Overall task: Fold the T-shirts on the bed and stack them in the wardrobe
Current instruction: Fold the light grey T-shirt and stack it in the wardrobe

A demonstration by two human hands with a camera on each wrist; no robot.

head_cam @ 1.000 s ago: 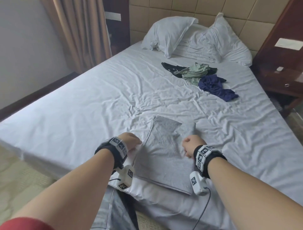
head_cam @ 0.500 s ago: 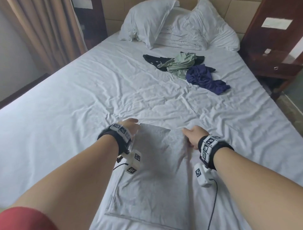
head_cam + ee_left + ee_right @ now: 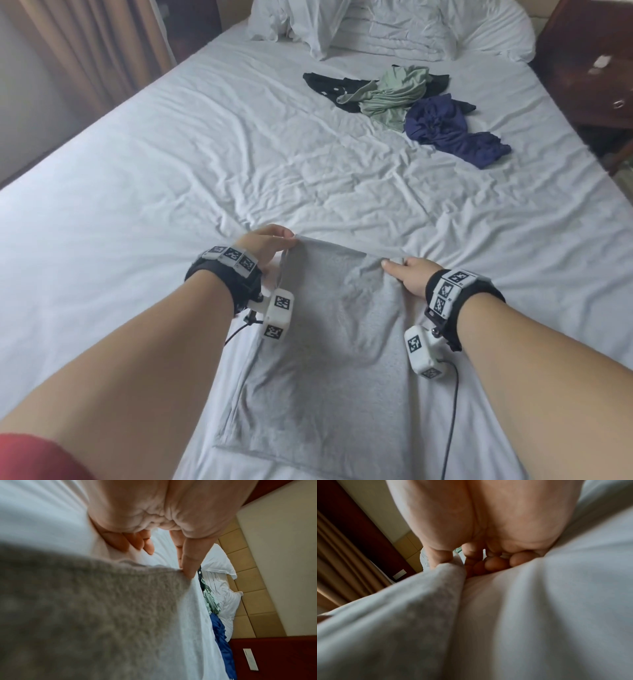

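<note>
A half-folded grey cotton T-shirt (image 3: pixel 318 359) lies lengthwise on the wrinkled white bed sheet (image 3: pixel 137 192), its far edge raised slightly off the sheet. The left hand (image 3: pixel 265 248) pinches the far left corner of that edge between thumb and fingers; the right hand (image 3: pixel 412 275) pinches the far right corner, thumb on top, the other fingers curled beneath. Well beyond them, near 2 white pillows (image 3: pixel 376 31), lie 3 crumpled shirts in a touching heap: a black one (image 3: pixel 329 90), a pale green one (image 3: pixel 394 94) and a navy blue one (image 3: pixel 448 132). A dark wooden nightstand (image 3: pixel 589 72) stands at the bed's right.
</note>
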